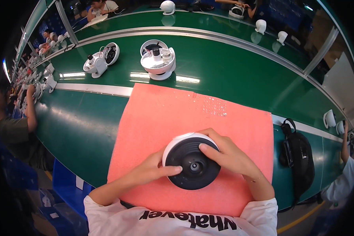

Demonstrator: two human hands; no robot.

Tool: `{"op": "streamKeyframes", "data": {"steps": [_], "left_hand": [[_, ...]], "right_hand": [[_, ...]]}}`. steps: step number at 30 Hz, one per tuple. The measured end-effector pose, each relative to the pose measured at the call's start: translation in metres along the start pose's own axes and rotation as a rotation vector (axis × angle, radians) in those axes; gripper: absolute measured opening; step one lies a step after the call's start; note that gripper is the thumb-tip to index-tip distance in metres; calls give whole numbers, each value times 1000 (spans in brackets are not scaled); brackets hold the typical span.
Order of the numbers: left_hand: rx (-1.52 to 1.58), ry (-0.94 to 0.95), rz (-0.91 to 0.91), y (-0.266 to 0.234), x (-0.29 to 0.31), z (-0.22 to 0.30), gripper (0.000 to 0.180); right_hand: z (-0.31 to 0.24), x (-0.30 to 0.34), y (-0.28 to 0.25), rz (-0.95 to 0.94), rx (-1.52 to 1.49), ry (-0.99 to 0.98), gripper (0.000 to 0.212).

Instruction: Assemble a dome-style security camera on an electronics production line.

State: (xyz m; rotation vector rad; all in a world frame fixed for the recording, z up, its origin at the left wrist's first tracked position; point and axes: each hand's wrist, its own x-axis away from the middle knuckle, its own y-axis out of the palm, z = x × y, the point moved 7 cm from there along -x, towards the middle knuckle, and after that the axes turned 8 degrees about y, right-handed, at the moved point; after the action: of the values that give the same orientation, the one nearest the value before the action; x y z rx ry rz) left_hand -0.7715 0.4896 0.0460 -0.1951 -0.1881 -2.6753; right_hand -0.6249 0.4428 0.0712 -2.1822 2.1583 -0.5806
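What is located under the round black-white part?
The pink mat lies below the round part, held in the left hand and right hand. The part's underside and the mat directly beneath are covered; whether they touch is unclear.

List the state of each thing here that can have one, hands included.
Round unit: held, dark face toward the camera
Left hand: gripping it, thumb on the face
Right hand: likewise
Pink mat: spread out
White unit beyond the mat: open, insides showing
White unit left of that: open too
Black bag: lying down, closure unclear
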Motion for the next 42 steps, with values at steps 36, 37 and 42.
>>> {"op": "streamKeyframes", "data": {"steps": [36, 37, 42], "left_hand": [[-11, -30, 34, -43, 11, 30, 70], [-13, -31, 34, -45, 12, 28, 70], [-342, 379, 128, -52, 21, 56, 87]], "right_hand": [[-84, 9, 42, 204, 745, -360, 116], [-84, 7, 43, 189, 742, -385, 117], [-59, -18, 25, 144, 52, -214, 109]]}}
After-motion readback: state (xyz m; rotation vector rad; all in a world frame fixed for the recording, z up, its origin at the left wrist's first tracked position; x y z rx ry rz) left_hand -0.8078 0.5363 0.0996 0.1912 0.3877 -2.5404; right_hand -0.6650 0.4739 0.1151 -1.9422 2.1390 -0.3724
